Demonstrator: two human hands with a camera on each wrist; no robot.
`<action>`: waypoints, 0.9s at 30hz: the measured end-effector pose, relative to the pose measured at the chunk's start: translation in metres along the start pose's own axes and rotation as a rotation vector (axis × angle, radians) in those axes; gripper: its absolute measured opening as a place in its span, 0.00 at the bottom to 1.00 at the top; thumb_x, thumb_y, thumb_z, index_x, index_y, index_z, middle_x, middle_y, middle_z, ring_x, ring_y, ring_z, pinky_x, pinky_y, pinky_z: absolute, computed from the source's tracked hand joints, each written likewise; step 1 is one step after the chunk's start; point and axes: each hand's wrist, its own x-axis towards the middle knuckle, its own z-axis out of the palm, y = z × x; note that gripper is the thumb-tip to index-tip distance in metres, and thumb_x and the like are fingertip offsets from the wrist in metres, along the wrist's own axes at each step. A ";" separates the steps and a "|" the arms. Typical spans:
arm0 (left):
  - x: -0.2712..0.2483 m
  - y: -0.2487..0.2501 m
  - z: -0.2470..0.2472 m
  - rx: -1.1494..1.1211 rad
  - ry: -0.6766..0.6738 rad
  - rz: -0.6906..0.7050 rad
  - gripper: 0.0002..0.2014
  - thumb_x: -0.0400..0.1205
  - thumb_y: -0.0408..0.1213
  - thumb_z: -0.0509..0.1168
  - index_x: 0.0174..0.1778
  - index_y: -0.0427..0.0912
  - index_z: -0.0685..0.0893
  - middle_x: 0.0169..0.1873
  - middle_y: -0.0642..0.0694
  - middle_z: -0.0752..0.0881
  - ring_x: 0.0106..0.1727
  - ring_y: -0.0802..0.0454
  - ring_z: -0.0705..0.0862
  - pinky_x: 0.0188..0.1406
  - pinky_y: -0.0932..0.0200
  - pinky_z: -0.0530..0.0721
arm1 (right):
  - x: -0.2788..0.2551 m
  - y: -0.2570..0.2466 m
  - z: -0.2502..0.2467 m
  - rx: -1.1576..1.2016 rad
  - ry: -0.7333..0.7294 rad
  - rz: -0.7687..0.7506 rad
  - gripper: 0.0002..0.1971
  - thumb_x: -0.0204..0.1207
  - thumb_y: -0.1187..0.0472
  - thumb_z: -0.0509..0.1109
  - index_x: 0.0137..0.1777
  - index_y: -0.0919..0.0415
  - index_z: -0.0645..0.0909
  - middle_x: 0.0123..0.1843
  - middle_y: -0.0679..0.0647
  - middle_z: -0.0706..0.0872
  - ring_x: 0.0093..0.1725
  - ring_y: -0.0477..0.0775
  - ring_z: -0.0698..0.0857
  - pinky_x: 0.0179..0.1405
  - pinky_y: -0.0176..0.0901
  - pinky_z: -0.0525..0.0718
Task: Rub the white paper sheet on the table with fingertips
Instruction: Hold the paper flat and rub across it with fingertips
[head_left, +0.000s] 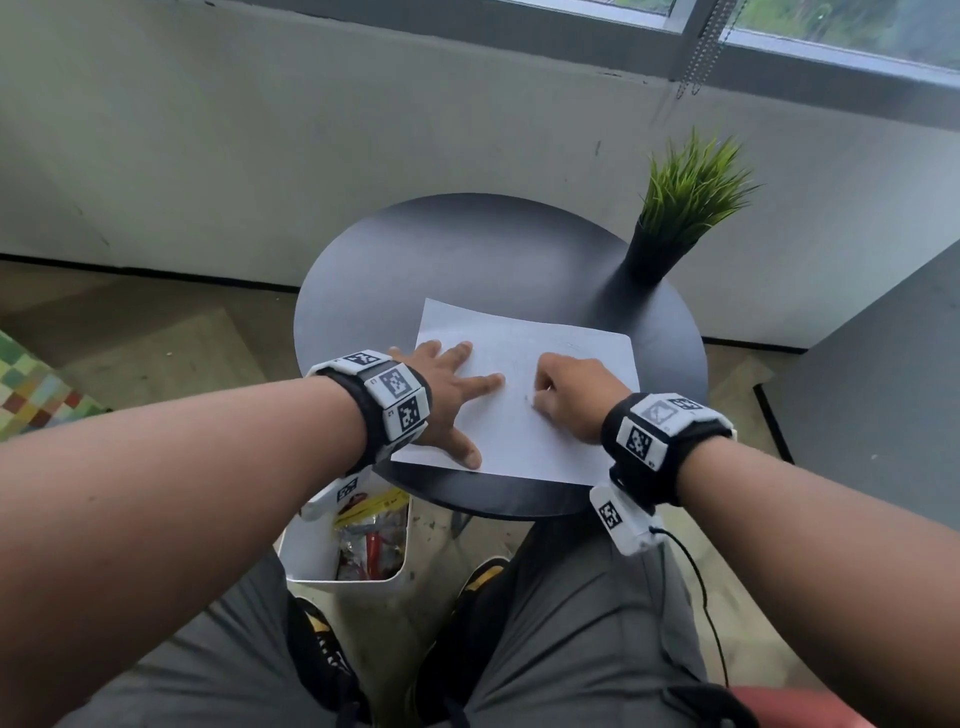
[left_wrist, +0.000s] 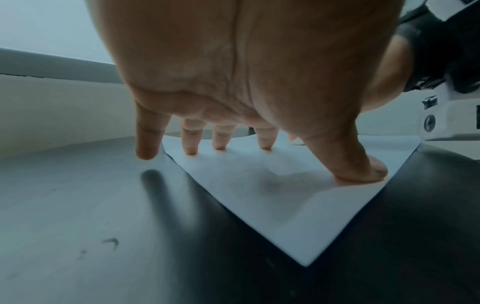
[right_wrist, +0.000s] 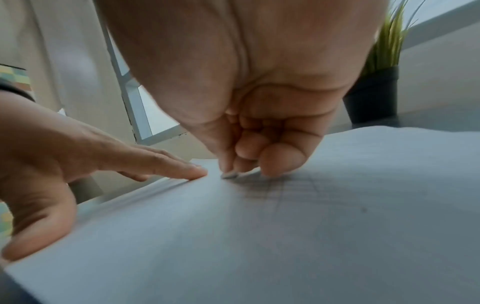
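- The white paper sheet (head_left: 524, 395) lies flat at the tabletop's (head_left: 467, 249) near edge.
- Left hand (head_left: 447, 395) is spread, fingertips (left_wrist: 191, 151) pinning its left edge.
- Right hand (head_left: 571, 395) is curled, fingertips (right_wrist: 272, 170) touching mid-sheet; whether they pinch anything is unclear.
- Thin, light and slippery, it likely creases easily; pin it, don't lift.

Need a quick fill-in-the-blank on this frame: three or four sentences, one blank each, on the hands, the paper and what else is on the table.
1. The left hand lies with fingers spread, holding down the white ____ on the table.
2. The right hand has its fingers ____, their tips down on the sheet.
3. The left little finger comes down off the sheet, over the ____.
4. The black pot on the table holds a green ____.

Missing words: paper sheet; curled; table; plant
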 end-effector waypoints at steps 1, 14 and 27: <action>0.000 0.000 0.000 0.004 0.005 0.001 0.55 0.64 0.80 0.65 0.82 0.74 0.43 0.87 0.47 0.42 0.85 0.35 0.49 0.77 0.28 0.64 | 0.001 0.000 0.002 -0.008 0.025 0.034 0.05 0.78 0.56 0.64 0.50 0.55 0.76 0.50 0.56 0.85 0.51 0.61 0.81 0.48 0.49 0.79; -0.003 -0.001 0.000 0.004 0.014 0.021 0.55 0.64 0.78 0.68 0.83 0.74 0.44 0.87 0.46 0.43 0.84 0.35 0.50 0.76 0.29 0.69 | -0.014 -0.045 0.018 -0.052 -0.070 -0.215 0.09 0.79 0.57 0.65 0.57 0.58 0.78 0.54 0.60 0.85 0.53 0.64 0.82 0.44 0.45 0.75; -0.002 0.002 -0.004 0.062 -0.024 0.007 0.59 0.61 0.80 0.67 0.83 0.73 0.40 0.87 0.45 0.43 0.83 0.34 0.52 0.75 0.29 0.69 | -0.028 -0.041 0.020 -0.049 -0.177 -0.240 0.09 0.80 0.57 0.63 0.58 0.57 0.77 0.54 0.60 0.86 0.54 0.63 0.82 0.47 0.47 0.77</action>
